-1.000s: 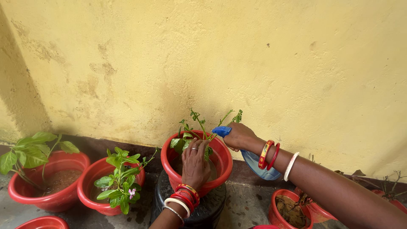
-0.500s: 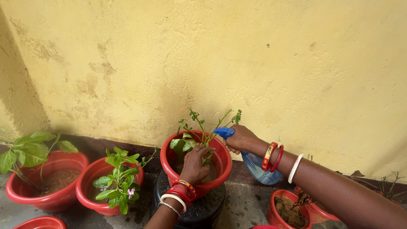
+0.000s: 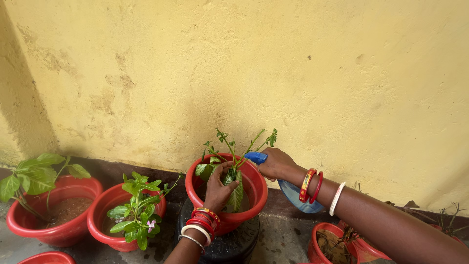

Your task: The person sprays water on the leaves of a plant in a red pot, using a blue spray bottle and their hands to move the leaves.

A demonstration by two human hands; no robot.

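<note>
Midway, by the look of it. Red pot [image 3: 254, 195] raised on a black tyre [image 3: 234, 242] against the yellow wall [image 3: 293, 73] — plant [image 3: 229, 168] inside. Right hand [image 3: 274, 164] wrapped round a blue spray bottle [image 3: 293, 193], nozzle aimed at the leaves. Left hand [image 3: 217, 188] pinching a leaf [image 3: 236, 195] — neighbouring pots untouched.

Home yard: red plant pots [image 3: 51, 233], yellow wall [image 3: 293, 73]
</note>
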